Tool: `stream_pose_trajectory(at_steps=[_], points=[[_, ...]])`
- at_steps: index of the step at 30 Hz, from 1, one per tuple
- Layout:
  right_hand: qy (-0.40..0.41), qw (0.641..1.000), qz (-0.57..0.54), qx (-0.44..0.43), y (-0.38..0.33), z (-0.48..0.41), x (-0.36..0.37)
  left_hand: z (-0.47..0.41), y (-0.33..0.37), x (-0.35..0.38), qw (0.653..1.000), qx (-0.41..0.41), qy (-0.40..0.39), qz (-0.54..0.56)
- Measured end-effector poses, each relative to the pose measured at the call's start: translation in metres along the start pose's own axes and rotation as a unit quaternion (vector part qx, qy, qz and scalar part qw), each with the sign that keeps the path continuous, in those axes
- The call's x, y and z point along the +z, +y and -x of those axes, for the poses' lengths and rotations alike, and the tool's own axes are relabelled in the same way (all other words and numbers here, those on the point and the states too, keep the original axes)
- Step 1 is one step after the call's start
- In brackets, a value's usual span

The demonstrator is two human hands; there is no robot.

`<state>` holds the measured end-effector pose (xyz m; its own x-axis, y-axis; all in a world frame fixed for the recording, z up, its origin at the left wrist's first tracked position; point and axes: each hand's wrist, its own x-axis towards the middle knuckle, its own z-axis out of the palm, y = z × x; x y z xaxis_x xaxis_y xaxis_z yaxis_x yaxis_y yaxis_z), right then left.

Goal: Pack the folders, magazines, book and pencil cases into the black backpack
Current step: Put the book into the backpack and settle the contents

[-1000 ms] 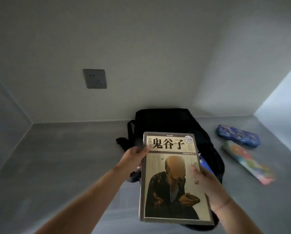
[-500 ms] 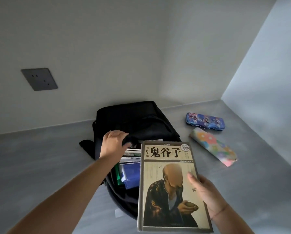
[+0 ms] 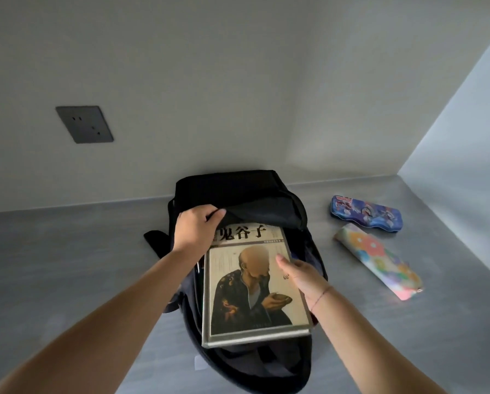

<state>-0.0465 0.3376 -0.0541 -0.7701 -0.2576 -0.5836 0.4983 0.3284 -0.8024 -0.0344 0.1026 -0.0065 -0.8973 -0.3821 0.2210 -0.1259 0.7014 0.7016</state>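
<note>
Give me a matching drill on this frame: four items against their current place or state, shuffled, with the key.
Column A
1. book
2. left hand
3. blue pencil case
4. floral pencil case

Column B
a. grips the flap of the black backpack
b. on the grey surface, nearer the person
c. far end under the lifted flap, held by the right hand
d. on the grey surface, farther from the person

Pairs: 1-c, 2-a, 3-d, 4-b
</note>
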Motion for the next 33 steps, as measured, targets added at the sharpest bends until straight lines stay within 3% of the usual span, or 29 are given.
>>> stream_pose_trajectory(at_steps=[8,13,16,18,21,25,33], points=[[0.025,0.988,0.135,-0.064,-0.024,-0.041,-0.005,-0.002,-0.004,-0.002,0.999,-0.021,-0.01,0.025],[0.071,0.986,0.131,-0.076,0.006,-0.012,-0.005,-0.001,-0.005,0.005,0.998,-0.035,-0.016,0.041],[0.066,0.995,0.067,-0.03,0.022,0.006,-0.005,-0.002,-0.005,0.007,0.998,-0.034,-0.017,0.047],[0.024,0.999,-0.039,0.018,0.031,0.017,-0.005,-0.002,-0.007,0.009,0.998,-0.032,-0.017,0.051],[-0.045,0.978,-0.183,0.085,0.039,0.028,-0.004,-0.003,-0.009,0.01,0.998,-0.032,-0.018,0.056],[-0.072,0.971,-0.198,0.111,0.034,0.032,-0.006,-0.004,-0.008,0.01,0.997,-0.033,-0.022,0.061],[-0.015,0.952,-0.291,0.089,-0.007,-0.014,0.009,-0.004,-0.006,0.009,0.998,-0.032,-0.019,0.05]])
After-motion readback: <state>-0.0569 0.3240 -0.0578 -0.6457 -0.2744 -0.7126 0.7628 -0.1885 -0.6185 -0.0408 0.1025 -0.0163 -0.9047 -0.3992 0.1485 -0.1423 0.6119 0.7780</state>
